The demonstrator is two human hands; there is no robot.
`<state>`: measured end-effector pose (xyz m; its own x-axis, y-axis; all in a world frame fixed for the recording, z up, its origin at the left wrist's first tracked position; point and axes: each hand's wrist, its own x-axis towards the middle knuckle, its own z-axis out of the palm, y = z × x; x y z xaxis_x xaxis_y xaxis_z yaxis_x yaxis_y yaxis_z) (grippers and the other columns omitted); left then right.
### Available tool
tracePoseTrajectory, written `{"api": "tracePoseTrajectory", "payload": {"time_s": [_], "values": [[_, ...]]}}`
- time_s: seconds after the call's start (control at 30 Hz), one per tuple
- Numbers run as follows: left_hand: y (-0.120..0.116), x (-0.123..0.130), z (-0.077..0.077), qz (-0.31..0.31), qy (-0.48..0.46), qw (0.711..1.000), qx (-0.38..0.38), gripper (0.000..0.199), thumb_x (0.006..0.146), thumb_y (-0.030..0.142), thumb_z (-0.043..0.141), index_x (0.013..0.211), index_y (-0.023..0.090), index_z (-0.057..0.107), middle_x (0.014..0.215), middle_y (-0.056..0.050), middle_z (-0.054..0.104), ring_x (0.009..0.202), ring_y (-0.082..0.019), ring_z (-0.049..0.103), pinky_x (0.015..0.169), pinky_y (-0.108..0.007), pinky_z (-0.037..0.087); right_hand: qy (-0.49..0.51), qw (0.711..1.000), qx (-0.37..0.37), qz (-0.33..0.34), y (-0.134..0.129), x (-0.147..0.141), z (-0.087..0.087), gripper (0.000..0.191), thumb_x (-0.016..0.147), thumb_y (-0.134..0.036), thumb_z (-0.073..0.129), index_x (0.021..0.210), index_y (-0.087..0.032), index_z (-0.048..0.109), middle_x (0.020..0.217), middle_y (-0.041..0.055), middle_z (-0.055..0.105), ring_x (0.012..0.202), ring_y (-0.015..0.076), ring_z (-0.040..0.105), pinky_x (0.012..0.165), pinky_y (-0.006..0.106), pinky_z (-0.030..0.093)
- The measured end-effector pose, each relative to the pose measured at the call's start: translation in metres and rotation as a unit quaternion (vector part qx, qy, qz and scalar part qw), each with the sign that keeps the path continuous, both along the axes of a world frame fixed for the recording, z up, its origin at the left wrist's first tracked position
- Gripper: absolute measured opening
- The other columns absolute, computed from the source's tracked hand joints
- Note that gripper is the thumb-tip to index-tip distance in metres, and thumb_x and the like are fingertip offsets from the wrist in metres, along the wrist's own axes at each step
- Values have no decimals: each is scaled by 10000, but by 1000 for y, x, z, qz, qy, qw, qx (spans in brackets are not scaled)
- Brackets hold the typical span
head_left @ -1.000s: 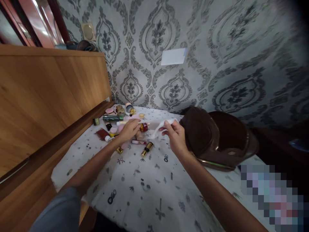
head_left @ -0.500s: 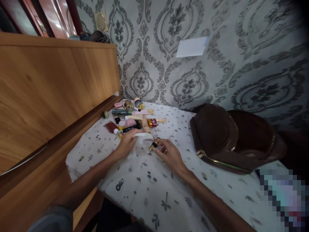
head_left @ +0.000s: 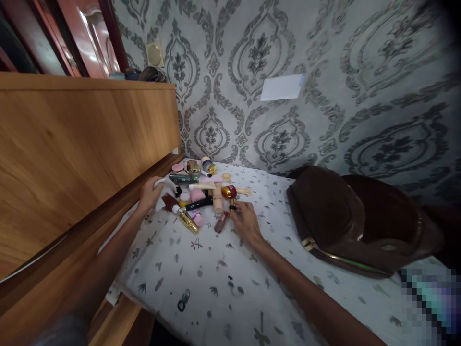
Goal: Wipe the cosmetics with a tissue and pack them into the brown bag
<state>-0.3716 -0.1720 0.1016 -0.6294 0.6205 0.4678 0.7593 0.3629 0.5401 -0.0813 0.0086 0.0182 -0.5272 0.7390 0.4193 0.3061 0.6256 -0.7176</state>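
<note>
Gold and black, a small tube (head_left: 232, 206) is pinched between the fingers of our right hand (head_left: 248, 223), just beside a red jar (head_left: 228, 192) on the printed sheet (head_left: 205, 274). With our left hand (head_left: 148, 195), we clasp a white cloth (head_left: 166, 182) near the left end of a dark green bottle (head_left: 184, 178).

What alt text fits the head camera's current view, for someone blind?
A person's right hand touches a gold-and-black tube beside scattered cosmetics, while the left hand holds something thin and white. A brown bag sits to the right.
</note>
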Motion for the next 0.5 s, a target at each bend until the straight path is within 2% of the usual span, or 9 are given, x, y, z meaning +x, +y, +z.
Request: {"api": "tracePoseTrajectory", "payload": {"time_s": [0.17, 0.27, 0.4, 0.5], "values": [[57, -3, 14, -55, 80, 992, -86, 348, 874, 188, 473, 1161, 231, 665, 1231, -62, 638, 1146, -232, 583, 995, -337, 451, 53, 998, -40, 12, -2, 9, -7, 298, 863, -311, 523, 1110, -179, 624, 1073, 103, 570, 964, 242, 636, 908, 453, 535], [96, -5, 20, -72, 111, 981, -139, 349, 885, 166, 477, 1156, 272, 670, 1281, -37, 630, 1201, -227, 568, 1005, -320, 447, 70, 996, -58, 6, 0, 11, -7, 271, 875, -342, 523, 1067, -187, 632, 1052, 101, 592, 955, 243, 639, 884, 454, 543], [154, -23, 31, -29, 121, 974, -188, 346, 918, 220, 450, 1208, 254, 635, 1261, -92, 639, 1156, -264, 609, 952, -362, 478, 79, 995, -56, -1, 1, 10, -7, 259, 875, -349, 520, 1042, -192, 640, 1023, 100, 607, 948, 255, 627, 871, 462, 539], [199, -43, 33, 7, 106, 969, -223, 381, 898, 310, 511, 1258, 231, 606, 1262, -149, 640, 1140, -312, 627, 922, -405, 494, 93, 994, -56, -9, 0, 10, -6, 234, 873, -313, 512, 1033, -202, 641, 1017, 97, 611, 934, 251, 626, 862, 455, 541]]}}
